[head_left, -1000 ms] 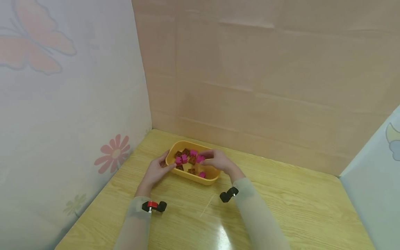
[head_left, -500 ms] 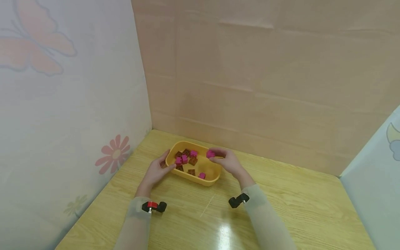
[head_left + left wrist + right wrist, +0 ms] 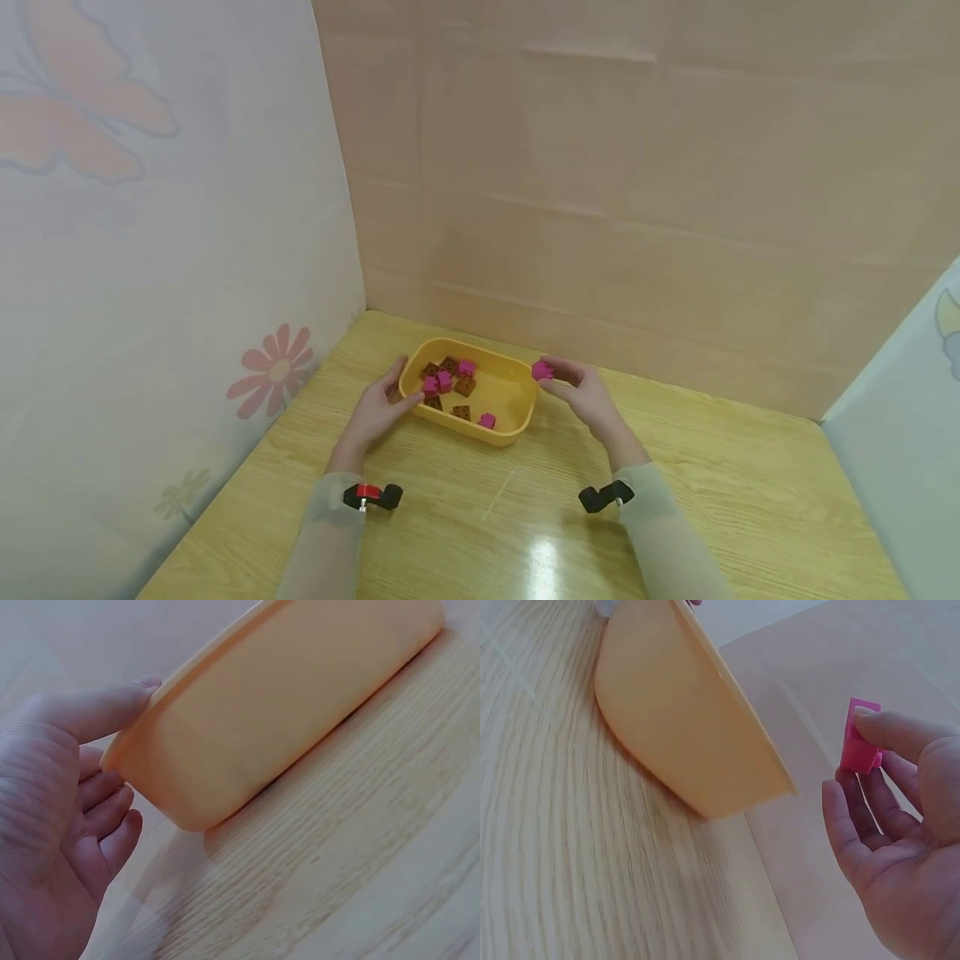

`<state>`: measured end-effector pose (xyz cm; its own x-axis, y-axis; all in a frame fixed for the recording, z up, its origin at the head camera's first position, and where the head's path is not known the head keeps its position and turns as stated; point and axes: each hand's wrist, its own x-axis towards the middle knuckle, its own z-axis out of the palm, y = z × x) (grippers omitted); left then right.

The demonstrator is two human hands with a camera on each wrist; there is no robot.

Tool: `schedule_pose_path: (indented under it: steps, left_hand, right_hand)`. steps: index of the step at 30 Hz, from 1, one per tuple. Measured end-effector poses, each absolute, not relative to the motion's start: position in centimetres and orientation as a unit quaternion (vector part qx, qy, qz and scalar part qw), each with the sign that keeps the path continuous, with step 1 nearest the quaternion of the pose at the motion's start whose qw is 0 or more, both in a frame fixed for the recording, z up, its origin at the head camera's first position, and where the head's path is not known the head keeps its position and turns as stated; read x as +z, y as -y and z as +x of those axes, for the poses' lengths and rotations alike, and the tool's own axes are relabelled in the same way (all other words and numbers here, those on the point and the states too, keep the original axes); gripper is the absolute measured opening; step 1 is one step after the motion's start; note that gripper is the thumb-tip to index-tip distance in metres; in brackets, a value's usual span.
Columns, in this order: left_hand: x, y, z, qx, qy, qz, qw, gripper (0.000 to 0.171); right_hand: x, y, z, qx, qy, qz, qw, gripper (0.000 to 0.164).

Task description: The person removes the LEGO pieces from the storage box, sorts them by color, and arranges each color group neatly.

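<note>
A yellow oval-cornered tray [image 3: 506, 400] stands on the wooden table, holding several brown toy bricks [image 3: 461, 412] and pink toy bricks [image 3: 444, 382]. My left hand [image 3: 375, 411] grips its left end, thumb over the rim and fingers along the outside; the left wrist view shows the thumb on the tray's rim [image 3: 202, 656]. Just past the tray's right end, my right hand [image 3: 588, 400] pinches a pink toy brick [image 3: 542, 371] between thumb and fingers. In the right wrist view that pink brick [image 3: 861, 736] is held up, apart from the tray's wall [image 3: 682, 712].
The wooden table [image 3: 712, 467] stretches to the right and in front of the tray. A brown paper-like back wall [image 3: 600, 208] rises behind it. To the left is a white wall [image 3: 187, 233] with flower and butterfly prints.
My right hand has lifted the pink brick from among the others and moved right, over and past the tray's right rim. My left hand has stayed on the tray's left end.
</note>
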<state>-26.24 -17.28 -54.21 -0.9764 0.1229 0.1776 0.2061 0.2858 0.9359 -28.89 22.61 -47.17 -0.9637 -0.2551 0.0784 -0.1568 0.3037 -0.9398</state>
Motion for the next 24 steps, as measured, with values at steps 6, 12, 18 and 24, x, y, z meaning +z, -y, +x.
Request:
schedule_pose_path:
  steps: [6, 12, 18, 24]
  left_hand:
    - [-54.0, 17.1, -26.1, -0.584, 0.804, -0.105, 0.036, 0.082]
    - [-54.0, 17.1, -26.0, -0.584, 0.804, -0.104, 0.039, 0.083]
    - [-53.9, 17.1, -26.0, -0.580, 0.807, -0.103, 0.039, 0.084]
    - [-53.9, 16.9, -26.1, -0.566, 0.818, -0.090, 0.041, 0.083]
  right_hand:
    - [-47.7, -25.0, -28.0, -0.572, -0.812, -0.112, 0.028, 0.056]
    - [-48.9, -26.8, -27.4, -0.539, -0.836, -0.099, 0.029, 0.057]
    - [-50.1, -28.0, -27.1, -0.496, -0.863, -0.089, 0.045, 0.050]
    - [-51.3, -28.8, -27.2, -0.467, -0.880, -0.077, 0.050, 0.049]
